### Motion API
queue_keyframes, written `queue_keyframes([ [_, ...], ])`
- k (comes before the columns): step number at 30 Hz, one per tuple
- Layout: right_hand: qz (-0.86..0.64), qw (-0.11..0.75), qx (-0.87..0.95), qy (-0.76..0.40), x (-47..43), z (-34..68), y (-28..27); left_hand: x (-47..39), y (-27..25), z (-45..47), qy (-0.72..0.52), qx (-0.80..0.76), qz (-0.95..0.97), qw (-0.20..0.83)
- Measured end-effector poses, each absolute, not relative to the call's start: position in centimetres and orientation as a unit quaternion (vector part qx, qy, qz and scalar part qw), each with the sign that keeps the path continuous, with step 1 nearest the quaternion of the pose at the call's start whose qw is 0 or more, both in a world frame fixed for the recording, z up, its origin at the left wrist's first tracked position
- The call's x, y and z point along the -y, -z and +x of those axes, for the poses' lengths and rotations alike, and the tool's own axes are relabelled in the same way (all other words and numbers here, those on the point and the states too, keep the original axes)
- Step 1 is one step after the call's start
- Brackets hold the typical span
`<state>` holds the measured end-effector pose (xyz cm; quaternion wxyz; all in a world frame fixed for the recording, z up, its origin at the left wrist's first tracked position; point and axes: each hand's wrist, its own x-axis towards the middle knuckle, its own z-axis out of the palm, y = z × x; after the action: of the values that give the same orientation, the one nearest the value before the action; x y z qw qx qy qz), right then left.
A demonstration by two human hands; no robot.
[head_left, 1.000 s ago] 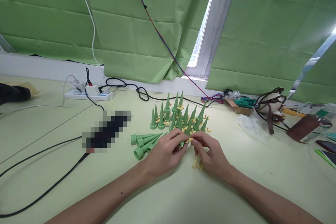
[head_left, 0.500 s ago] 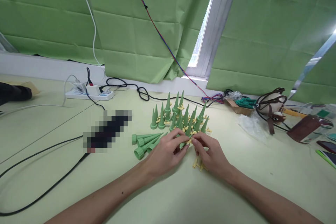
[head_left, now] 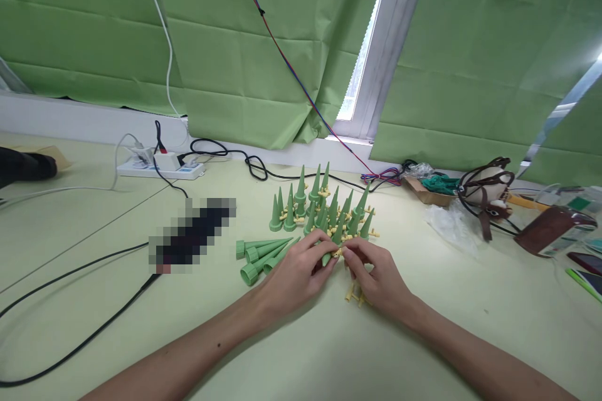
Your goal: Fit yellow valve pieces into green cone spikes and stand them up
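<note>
Left hand (head_left: 301, 269) pinches green spike (head_left: 327, 259) in front of standing spikes (head_left: 333, 208); right hand (head_left: 376, 270) holds yellow tap (head_left: 337, 253) close against it. Likely fitting step, contact hard to see; next move calls for steady alignment.

The green spikes (head_left: 333, 210) looked like smooth plastic with a soft sheen, as did the yellow fittings (head_left: 349, 292). The table (head_left: 301, 351) was smooth, faintly glossy. At the far side, the green blinds (head_left: 244, 75) resembled creased cloth. At right, crinkled translucent plastic film (head_left: 451, 225) lay near a matt cardboard box (head_left: 427, 192); far left, the power strip (head_left: 136, 170) was smooth plastic.
</note>
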<state>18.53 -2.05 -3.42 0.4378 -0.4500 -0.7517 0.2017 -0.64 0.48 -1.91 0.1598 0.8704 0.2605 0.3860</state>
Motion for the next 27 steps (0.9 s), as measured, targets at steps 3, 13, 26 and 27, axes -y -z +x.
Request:
queue_keyframes([
  [3, -0.441, 0.443, 0.751, -0.215, 2.14, 18.50, 3.37, -0.40, 1.85, -0.72, -0.388, -0.261, 0.869, 0.160],
  [13, -0.446, 0.439, 0.751, -0.212, 2.12, 18.47, 3.28, -0.37, 1.77, -0.55, -0.395, -0.262, 0.867, 0.155],
  [26, -0.449, 0.430, 0.763, -0.177, 1.89, 18.60, 3.20, -0.35, 2.01, -0.60, -0.393, -0.256, 0.869, 0.156],
  [27, -0.450, 0.428, 0.763, -0.177, 1.90, 18.60, 3.18, -0.32, 2.00, -0.58, -0.393, -0.256, 0.869, 0.158],
])
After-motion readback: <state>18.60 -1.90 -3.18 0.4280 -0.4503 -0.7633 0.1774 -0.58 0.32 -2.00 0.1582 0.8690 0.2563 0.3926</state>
